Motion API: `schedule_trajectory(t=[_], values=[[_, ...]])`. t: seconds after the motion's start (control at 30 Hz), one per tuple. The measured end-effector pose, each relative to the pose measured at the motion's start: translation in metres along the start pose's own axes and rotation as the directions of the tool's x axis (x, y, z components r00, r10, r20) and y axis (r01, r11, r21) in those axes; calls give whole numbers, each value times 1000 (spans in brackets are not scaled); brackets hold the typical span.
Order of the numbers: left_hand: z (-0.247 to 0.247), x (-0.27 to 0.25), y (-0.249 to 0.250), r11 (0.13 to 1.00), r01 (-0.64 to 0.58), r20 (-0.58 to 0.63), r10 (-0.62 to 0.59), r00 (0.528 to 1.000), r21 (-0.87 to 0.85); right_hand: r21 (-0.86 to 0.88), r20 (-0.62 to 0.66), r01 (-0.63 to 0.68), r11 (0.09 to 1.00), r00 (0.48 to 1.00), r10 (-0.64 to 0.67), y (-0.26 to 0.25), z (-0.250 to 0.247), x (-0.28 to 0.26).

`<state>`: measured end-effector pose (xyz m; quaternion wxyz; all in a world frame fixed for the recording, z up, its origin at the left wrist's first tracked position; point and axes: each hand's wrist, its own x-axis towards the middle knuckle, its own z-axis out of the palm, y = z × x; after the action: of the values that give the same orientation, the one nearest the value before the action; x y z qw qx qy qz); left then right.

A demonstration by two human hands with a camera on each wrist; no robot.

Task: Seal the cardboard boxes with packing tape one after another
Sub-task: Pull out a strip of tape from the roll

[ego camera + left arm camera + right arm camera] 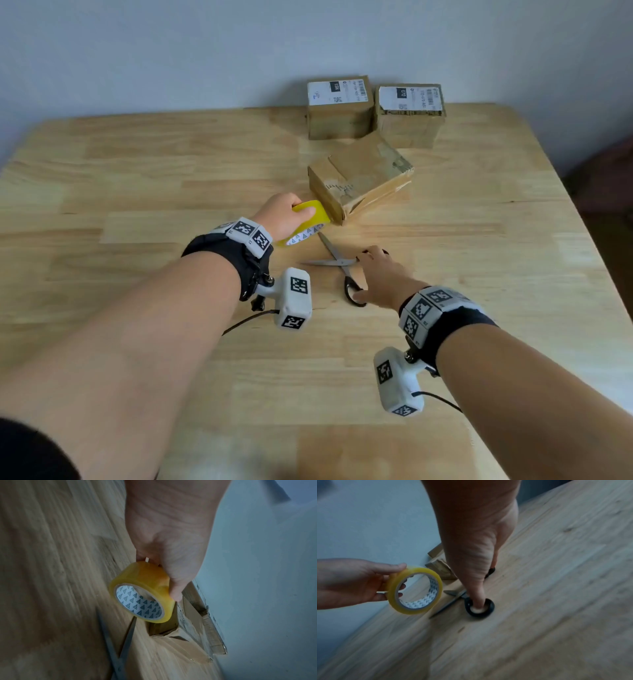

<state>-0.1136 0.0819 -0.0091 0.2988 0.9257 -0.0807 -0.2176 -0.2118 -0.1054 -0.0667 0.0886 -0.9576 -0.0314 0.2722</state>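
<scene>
The nearest cardboard box [359, 178] sits turned at an angle on the wooden table [137, 192], past the middle, with its near end flap loose and gaping; the left wrist view shows the same box [193, 632] with a torn, open corner. Just beside its near left corner, the roll of yellow packing tape [310, 222] is held off the table by the left hand [284, 216], thumb over the outer face and fingers curled round the far side; the right wrist view shows that hand [351, 582] with fingertips reaching into the tape roll's core. Its white inner core is printed with small triangles. Just in front of the tape lie the scissors [337, 262], blades spread open on the table. The right hand [380, 277] is down on their black handles, with the thumb [478, 599] pushed through one loop and fingers at the other. Two more boxes stand side by side at the far edge by the wall, a left box [339, 108] and a right box [409, 114], each with a white shipping label on top.
</scene>
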Motion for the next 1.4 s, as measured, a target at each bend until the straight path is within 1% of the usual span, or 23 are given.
schedule_trajectory(t=[0.1,0.17,0.33,0.43,0.47,0.5,0.53,0.57,0.6,0.63,0.67,0.7,0.77,0.83,0.9,0.97,1.07,1.13,1.23,1.33,1.4], values=[[5,-10,-3,996,32,7,-32,999,-77,-43,-84,-46,998,996,42,-2,10,-9],[8,-14,-5,990,61,8,-61,998,-124,-67,-115,-72,995,991,64,0,13,-14],[14,-24,-9,981,104,25,-101,995,-164,-165,-97,-52,985,995,37,19,6,-24],[14,-28,-9,975,108,7,-109,994,-192,-169,-114,-103,980,990,84,40,-14,-33],[13,-28,-9,974,111,5,-112,994,-198,-120,-128,-128,984,985,113,47,-21,-37],[12,-29,-8,973,113,7,-114,993,-200,-23,-139,-154,988,979,149,53,-28,-41],[11,-29,-7,972,116,9,-117,993,-204,116,-153,-168,979,971,184,57,-34,-45],[10,-28,-7,970,120,12,-120,993,-209,268,-175,-160,950,962,212,59,-40,-47],[10,-28,-7,969,124,12,-125,992,-216,394,-211,-129,910,951,226,57,-44,-48],[9,-28,-6,968,127,9,-128,992,-218,466,-259,-85,881,939,228,51,-49,-46],[9,-27,-6,968,129,6,-131,991,-214,487,-309,-39,873,927,213,43,-54,-40],[9,-26,-4,970,129,6,-131,991,-208,471,-358,5,882,915,186,32,-58,-32],[9,-25,-1,969,136,18,-135,991,-205,378,-455,73,923,883,116,4,-65,-12],[10,-20,2,975,141,23,-139,990,-170,296,-508,92,951,858,75,-19,-68,13],[12,-13,1,984,139,13,-139,990,-111,235,-499,46,971,863,80,-33,-66,36],[12,-5,-2,985,143,3,-144,990,-97,204,-477,-5,979,872,104,-38,-62,51],[10,1,-7,979,170,7,-171,985,-111,149,-482,-26,988,871,96,-38,-61,61],[10,3,-8,983,167,18,-166,986,-81,122,-481,-31,992,873,86,-34,-62,64],[11,6,-11,987,160,19,-160,987,-4,125,-475,-41,991,875,96,-26,-65,67],[9,9,-15,985,168,45,-170,984,45,168,-489,-47,985,864,124,-15,-67,66],[9,11,-15,980,170,39,-174,984,100,190,-495,-43,981,859,134,-8,-69,66]])
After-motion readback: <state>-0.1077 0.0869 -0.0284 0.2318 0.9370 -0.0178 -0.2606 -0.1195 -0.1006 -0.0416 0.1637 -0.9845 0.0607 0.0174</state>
